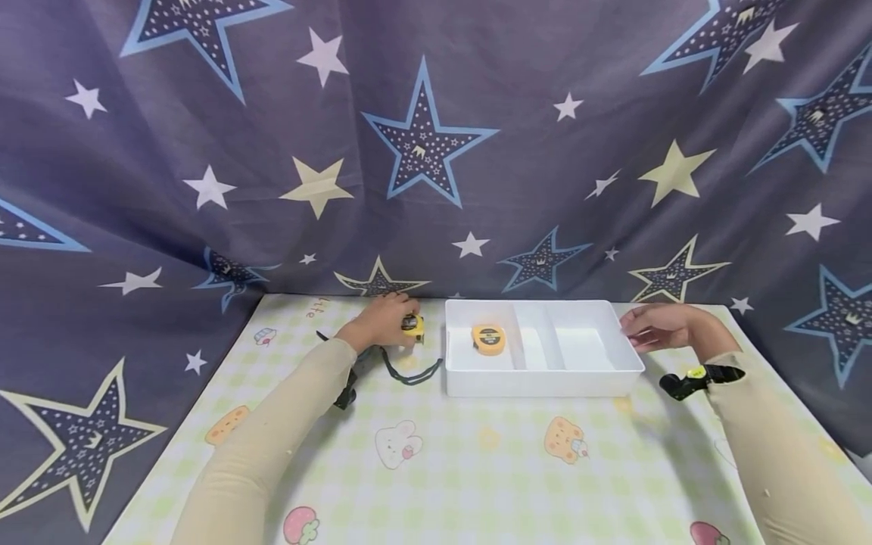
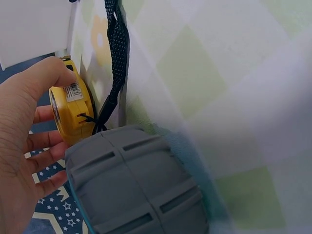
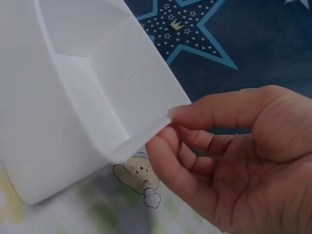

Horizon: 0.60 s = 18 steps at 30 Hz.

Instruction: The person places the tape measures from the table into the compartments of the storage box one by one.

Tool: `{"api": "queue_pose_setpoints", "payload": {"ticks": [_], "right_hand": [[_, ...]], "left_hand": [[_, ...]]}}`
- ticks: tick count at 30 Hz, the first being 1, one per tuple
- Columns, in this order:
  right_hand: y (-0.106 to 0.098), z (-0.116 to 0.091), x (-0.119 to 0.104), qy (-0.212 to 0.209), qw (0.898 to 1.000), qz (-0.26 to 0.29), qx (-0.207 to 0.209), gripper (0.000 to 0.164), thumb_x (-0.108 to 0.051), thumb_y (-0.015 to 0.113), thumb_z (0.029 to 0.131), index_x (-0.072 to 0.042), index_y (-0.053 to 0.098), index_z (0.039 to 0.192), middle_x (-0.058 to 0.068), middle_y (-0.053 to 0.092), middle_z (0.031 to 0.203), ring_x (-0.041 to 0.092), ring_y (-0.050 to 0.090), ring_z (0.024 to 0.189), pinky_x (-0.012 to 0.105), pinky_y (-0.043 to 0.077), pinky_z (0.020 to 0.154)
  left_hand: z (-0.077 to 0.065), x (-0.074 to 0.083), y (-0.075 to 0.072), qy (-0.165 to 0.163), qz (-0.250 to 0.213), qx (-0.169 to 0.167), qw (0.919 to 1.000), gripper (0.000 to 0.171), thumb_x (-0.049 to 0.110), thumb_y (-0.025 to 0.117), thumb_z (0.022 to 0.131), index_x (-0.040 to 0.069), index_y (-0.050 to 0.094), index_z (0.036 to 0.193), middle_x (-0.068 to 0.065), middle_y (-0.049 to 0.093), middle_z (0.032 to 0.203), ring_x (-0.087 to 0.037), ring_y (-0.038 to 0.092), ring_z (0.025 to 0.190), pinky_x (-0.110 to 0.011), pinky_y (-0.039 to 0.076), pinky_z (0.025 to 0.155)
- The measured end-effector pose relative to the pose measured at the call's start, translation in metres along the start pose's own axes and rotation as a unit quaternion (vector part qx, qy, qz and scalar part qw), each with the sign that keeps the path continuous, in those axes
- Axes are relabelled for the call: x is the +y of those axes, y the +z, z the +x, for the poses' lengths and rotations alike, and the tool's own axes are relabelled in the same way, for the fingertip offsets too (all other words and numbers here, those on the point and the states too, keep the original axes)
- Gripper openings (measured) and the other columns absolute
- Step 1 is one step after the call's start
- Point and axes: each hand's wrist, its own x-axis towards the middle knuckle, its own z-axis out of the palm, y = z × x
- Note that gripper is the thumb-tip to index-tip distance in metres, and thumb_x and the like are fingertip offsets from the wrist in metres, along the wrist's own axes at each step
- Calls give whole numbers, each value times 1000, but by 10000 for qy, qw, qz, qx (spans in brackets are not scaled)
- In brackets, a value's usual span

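Note:
My left hand [image 1: 388,318] grips a yellow tape measure [image 1: 412,327] just left of a white divided box [image 1: 545,384]. In the left wrist view, the thumb lies on the label side of this tape measure [image 2: 73,105] and the fingers are behind it. A bulky grey object with ribbed sides [image 2: 136,183] lies close to that hand, mostly hidden by the arm in the head view. My right hand [image 1: 657,327] pinches the box's right rim [image 3: 146,135] between thumb and fingers. Another yellow tape measure [image 1: 488,340] lies in the box's left compartment.
A black braided strap [image 1: 412,381] curves over the checked tablecloth [image 1: 477,484] between the left hand and the box. Dark star-patterned fabric [image 1: 436,227] hangs right behind the table. Dark wrist devices sit on both arms.

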Motion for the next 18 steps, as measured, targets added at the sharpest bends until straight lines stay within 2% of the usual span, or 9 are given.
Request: {"api": "queue_pose_setpoints", "payload": {"ticks": [13,18], "right_hand": [[4,0,10,-252,9945,861,-550,26,-5,45,106,-18,64,95,-7,67,88,1,66,81,16,57,79],[4,0,12,-242,9924,1105,-485,25,-4,46,105,-18,63,94,-8,67,85,0,65,77,15,57,77]], "left_hand": [[1,-6,8,-13,-39,119,9999,55,43,75,87,19,58,133,-9,58,134,-31,52,116,-56,42,105],[2,-8,9,-3,-17,142,9999,56,45,75,87,20,58,134,-9,57,134,-31,52,117,-56,43,105]]}}
